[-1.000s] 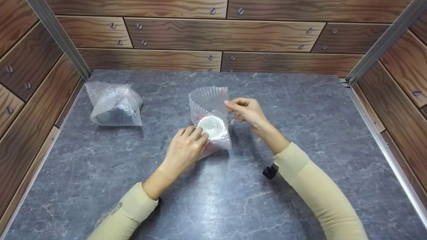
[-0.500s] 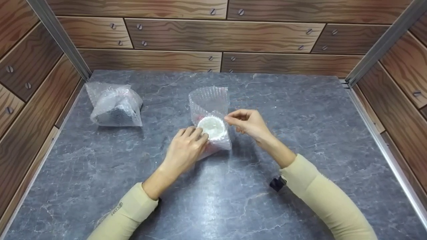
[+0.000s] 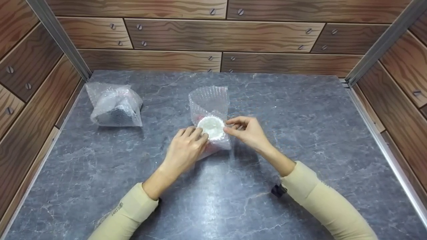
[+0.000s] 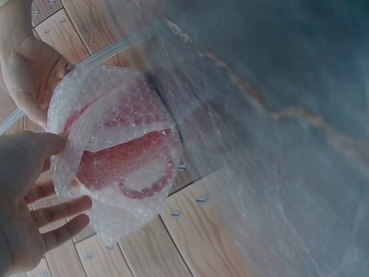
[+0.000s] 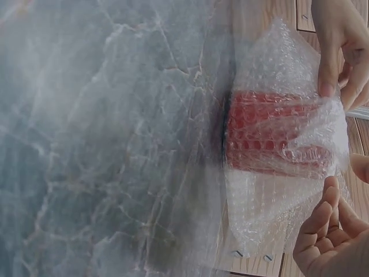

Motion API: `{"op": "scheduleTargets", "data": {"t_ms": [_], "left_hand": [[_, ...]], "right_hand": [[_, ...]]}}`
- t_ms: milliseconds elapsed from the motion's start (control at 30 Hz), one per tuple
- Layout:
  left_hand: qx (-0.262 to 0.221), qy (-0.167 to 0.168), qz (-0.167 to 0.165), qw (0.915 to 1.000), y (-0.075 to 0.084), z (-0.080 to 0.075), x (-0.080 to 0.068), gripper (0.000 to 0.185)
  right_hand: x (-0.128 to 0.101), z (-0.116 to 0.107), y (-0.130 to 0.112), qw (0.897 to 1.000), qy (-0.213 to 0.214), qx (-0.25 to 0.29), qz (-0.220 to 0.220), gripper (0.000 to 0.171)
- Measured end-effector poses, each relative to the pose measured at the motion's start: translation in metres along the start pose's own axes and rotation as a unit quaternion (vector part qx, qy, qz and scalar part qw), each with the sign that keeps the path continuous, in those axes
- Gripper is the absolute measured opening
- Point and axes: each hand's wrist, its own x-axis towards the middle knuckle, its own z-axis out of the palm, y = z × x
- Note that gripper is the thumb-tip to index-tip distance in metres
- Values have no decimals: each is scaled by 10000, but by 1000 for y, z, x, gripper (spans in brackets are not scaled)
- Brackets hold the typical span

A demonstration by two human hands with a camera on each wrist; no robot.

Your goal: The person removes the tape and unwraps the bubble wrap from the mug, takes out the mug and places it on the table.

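Note:
A red mug [image 4: 124, 158] with a handle stands on the grey marbled table [image 3: 206, 200], wrapped in bubble wrap [image 3: 210, 100]. Its white round end [image 3: 211, 127] faces up; I cannot tell whether this is base or mouth. My left hand [image 3: 186, 146] holds the wrapped mug from the left, fingers bent at the upper rim and thumb against the side. On the right, my right hand [image 3: 248, 133] has fingertips at the wrap beside the upper rim, with thumb and forefinger slightly apart. A loose flap of wrap rises behind the mug.
Another bubble-wrapped item [image 3: 115, 105] sits at the table's back left, its kind unclear through the wrap. Wood-patterned panels [image 3: 223, 35] and metal posts enclose the table at the back and sides.
My right hand has come down from the loose flap's right edge to the mug's upper rim, and its thumb and forefinger have parted. The left hand keeps its place.

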Motion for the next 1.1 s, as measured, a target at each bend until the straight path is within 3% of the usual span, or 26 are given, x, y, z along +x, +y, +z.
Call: {"op": "scheduleTargets", "data": {"t_ms": [367,833,1100], "left_hand": [[-39,36,9,10000,-1,0,1,17],[-73,-371,127,9992,-9,-8,-3,26],[-437,-557,1,9975,-15,-15,-1,37]], "right_hand": [[-6,9,2,9994,248,-223,-49,37],[-6,14,0,9997,237,-114,-16,34],[-8,10,1,9991,270,-309,-55,33]]}}
